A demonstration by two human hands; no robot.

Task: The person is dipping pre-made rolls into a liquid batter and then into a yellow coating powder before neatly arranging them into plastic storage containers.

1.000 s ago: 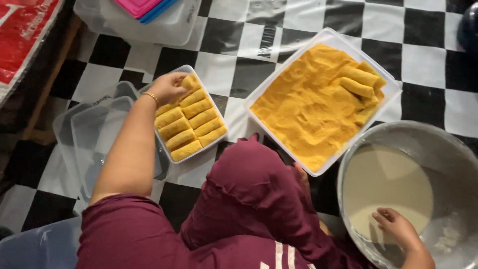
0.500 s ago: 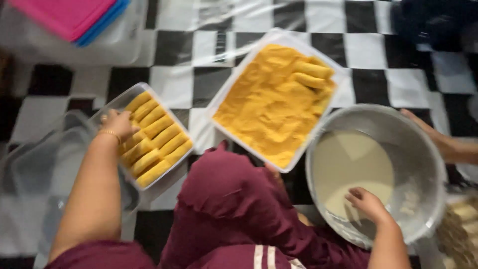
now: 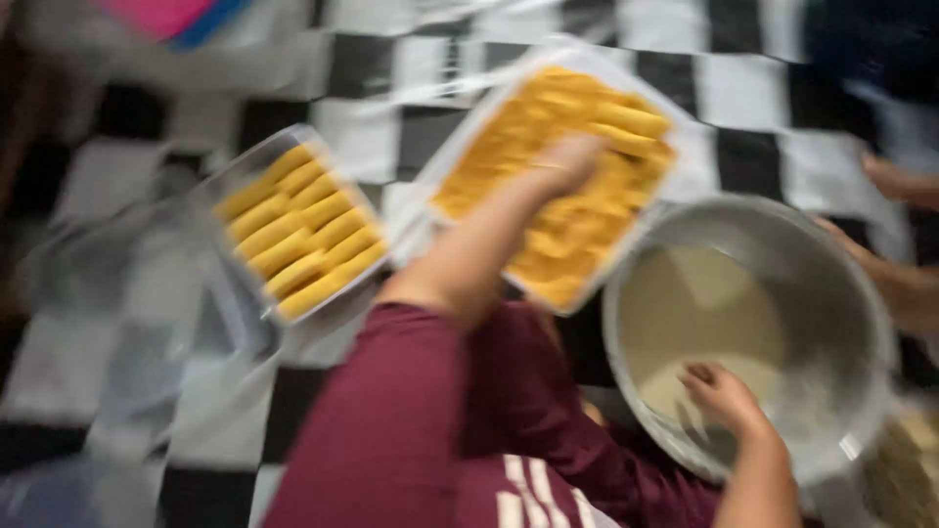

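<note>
- Reaching: left hand (image 3: 572, 161) is over the large tray (image 3: 675, 103) of yellow crumb, resting on or just above the coated rolls (image 3: 626, 119) at its far end. Motion blur hides the fingers, so I cannot tell whether they grip a roll or lie loose.
- Right hand (image 3: 722, 396) sits inside the metal basin (image 3: 861, 293), fingers curled down into the pale batter (image 3: 704, 313) near the near wall. Whether it holds anything there is not visible.
- Progress, as a judgement: the small clear container (image 3: 256, 161) to the left looks nearly full, with two packed rows of finished yellow rolls (image 3: 298, 235). A few rolls remain in the crumb tray, so packing looks well along but not finished.
- Rolls look uniform: short cylinders, evenly crumbed, bright yellow, lying side by side and touching.
- Large tray sits between the small container and the basin, its near corner just beside the basin rim.
- Another person's hands (image 3: 895, 181) show at the right edge, near the basin's far side.
- Everything rests on a black-and-white checked floor (image 3: 743, 88).
</note>
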